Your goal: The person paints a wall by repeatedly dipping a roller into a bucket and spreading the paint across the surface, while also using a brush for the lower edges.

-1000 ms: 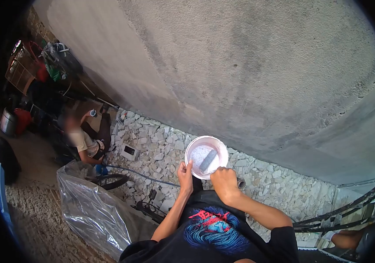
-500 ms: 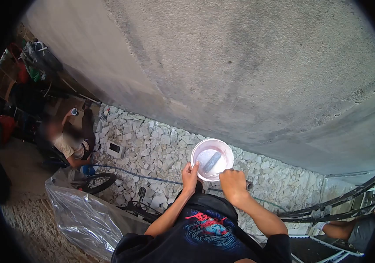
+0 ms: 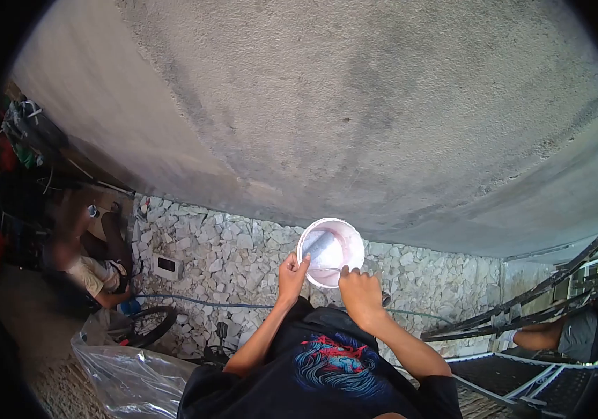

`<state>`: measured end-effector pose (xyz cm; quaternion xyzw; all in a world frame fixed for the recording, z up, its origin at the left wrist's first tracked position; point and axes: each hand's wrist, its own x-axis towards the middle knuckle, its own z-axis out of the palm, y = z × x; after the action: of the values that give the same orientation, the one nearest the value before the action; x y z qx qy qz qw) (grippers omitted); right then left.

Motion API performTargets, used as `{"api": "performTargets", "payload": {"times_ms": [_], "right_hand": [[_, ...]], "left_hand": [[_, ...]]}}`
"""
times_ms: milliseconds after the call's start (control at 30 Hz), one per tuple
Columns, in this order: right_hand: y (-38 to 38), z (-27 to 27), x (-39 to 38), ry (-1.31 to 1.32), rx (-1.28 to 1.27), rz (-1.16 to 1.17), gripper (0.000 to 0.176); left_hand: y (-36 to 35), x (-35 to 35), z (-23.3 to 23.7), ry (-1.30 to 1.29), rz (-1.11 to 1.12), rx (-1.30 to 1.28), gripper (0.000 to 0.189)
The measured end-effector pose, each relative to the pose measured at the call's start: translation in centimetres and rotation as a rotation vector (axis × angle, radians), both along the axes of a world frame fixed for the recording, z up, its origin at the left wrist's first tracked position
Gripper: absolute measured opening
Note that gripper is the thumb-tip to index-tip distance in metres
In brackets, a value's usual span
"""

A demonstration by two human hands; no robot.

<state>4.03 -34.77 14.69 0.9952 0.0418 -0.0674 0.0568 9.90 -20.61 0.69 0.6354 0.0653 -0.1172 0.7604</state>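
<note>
Left hand (image 3: 292,277) is closed on the rim of the bucket (image 3: 350,261) at its 8 o'clock. Right hand (image 3: 359,295), at 5 o'clock, is fisted round the handle of the roller (image 3: 320,246). The roller head lies inside the bucket, which is held up before the stone wall (image 3: 236,244).

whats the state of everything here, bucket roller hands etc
bucket, open, whitish paint inside, held at rim
roller, resting tilted inside bucket
left hand, gripping bucket rim
right hand, closed on roller handle
plastic sheet, crumpled on ground
</note>
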Motion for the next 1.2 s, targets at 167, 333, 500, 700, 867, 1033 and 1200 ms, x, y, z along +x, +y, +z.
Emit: {"api": "performTargets", "payload": {"times_ms": [167, 333, 500, 700, 867, 1033, 1200], "right_hand": [[-0.3, 1.2, 0.0, 0.013, 0.025, -0.048, 0.016], [-0.9, 3.0, 0.7, 0.065, 0.057, -0.090, 0.008], [-0.6, 1.5, 1.9, 0.080, 0.071, -0.076, 0.007], [0.1, -0.6, 2.0, -0.033, 0.077, -0.111, 0.012], [-3.5, 1.0, 1.1, 0.040, 0.248, -0.175, 0.021], [-7.4, 5.6, -0.9, 0.017, 0.393, -0.281, 0.029], [-12.2, 6.7, -2.9, 0.062, 1.108, -0.411, 0.047]], "left_hand": [[0.4, 2.0, -0.8, -0.059, -0.007, 0.063, 0.044], [-0.6, 2.7, 1.0, -0.102, -0.036, 0.045, 0.043], [-1.5, 2.7, 0.8, -0.150, -0.130, 0.154, 0.042], [-1.9, 3.7, 0.2, -0.170, -0.140, 0.166, 0.042], [-2.1, 5.5, -0.2, -0.085, 0.014, 0.071, 0.042], [-1.1, 7.3, -1.9, -0.089, 0.027, 0.002, 0.038], [0.6, 8.9, -3.9, -0.038, 0.040, -0.111, 0.034]]}}
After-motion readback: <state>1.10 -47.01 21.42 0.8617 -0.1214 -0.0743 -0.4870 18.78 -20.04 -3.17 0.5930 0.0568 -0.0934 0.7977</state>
